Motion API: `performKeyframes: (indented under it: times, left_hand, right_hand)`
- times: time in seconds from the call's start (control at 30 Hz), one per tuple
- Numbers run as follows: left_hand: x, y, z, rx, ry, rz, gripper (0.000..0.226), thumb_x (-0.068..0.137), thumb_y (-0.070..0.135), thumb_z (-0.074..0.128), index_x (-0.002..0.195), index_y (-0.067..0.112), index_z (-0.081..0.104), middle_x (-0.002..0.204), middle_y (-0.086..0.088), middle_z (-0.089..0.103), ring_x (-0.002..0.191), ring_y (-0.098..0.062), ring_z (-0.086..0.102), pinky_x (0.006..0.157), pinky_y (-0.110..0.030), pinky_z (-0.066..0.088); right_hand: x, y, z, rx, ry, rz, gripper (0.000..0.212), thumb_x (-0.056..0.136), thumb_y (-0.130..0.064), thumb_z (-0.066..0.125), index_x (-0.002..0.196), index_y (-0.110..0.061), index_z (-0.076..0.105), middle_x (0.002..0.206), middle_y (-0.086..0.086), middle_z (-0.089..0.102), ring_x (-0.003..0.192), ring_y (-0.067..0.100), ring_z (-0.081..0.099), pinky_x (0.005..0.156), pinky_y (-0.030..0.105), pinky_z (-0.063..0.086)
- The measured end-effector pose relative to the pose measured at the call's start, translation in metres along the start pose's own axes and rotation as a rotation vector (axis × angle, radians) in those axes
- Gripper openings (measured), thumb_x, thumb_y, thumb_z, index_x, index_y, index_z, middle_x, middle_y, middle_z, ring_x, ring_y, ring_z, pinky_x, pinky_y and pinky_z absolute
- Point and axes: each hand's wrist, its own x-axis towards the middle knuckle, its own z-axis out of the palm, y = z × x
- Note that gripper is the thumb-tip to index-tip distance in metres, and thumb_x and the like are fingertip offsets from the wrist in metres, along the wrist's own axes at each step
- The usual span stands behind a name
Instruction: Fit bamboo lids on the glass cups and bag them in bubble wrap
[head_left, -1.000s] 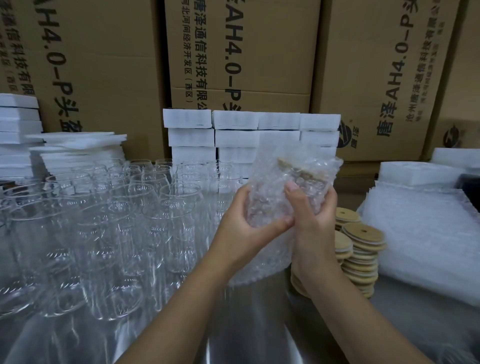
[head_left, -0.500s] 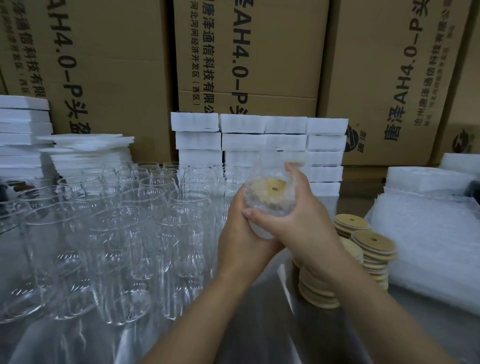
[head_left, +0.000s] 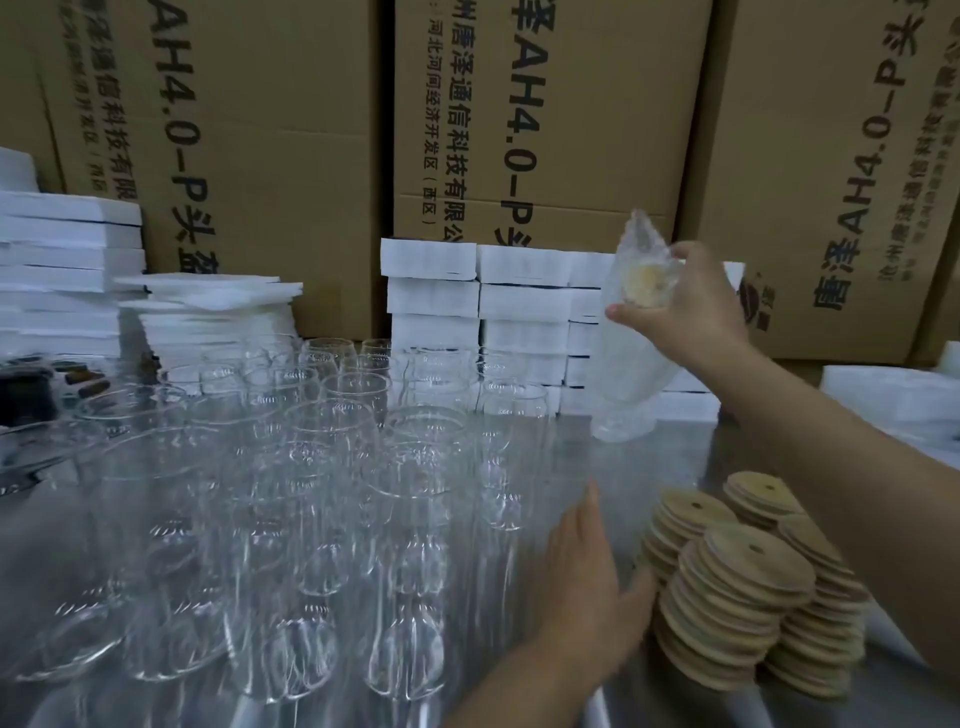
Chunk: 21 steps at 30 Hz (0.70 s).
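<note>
Nearest, the left hand (head_left: 587, 587) hovers low over the steel table (head_left: 649, 457), fingers straight and loosely together, thumb spread out toward the lids, holding nothing; whether the thumb tip touches the stack cannot be told. Just to its right stand several stacks of round bamboo lids (head_left: 743, 587), each lid with a small hole, the piles leaning against one another. To its left a dense crowd of empty glass cups (head_left: 311, 493) stands upright and fills that side of the table.

Farther back and raised above the table, the right hand (head_left: 691, 306) grips the bubble-wrapped glass cup (head_left: 631, 364) near its top, thumb and fingers curled round it. The cup is tilted, its base toward the table and apart from it, loose wrap sticking up above the hand. A fitted lid (head_left: 641, 283) shows pale through the wrap.

Behind the cup are stacked white foam boxes (head_left: 519, 312), with piles of white foam sheets (head_left: 208, 301) to the left, and a wall of printed cardboard cartons (head_left: 519, 130) at the back
</note>
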Motion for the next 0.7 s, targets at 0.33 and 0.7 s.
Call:
performKeyframes:
  times: [0.33, 0.7]
  left_hand:
    - [0.004, -0.011, 0.008, 0.093, -0.053, -0.019, 0.083, 0.092, 0.037, 0.052, 0.156, 0.021, 0.002, 0.156, 0.001, 0.023, 0.142, -0.016, 0.019, 0.115, -0.031, 0.02]
    - [0.007, -0.012, 0.009, 0.086, -0.078, -0.018, 0.086, 0.089, 0.037, 0.055, 0.155, 0.024, 0.003, 0.156, 0.001, 0.023, 0.143, -0.019, 0.019, 0.114, -0.033, 0.023]
  right_hand:
    - [0.032, 0.033, 0.106, -0.183, -0.298, 0.179, 0.052, 0.082, -0.033, 0.073, 0.119, -0.008, 0.046, 0.125, 0.016, 0.033, 0.108, 0.031, 0.046, 0.081, 0.033, 0.048]
    - [0.028, 0.053, 0.133, -0.556, -0.565, 0.048, 0.061, 0.098, -0.002, 0.038, 0.152, -0.011, 0.012, 0.158, 0.019, -0.012, 0.147, 0.034, 0.0, 0.116, 0.041, 0.021]
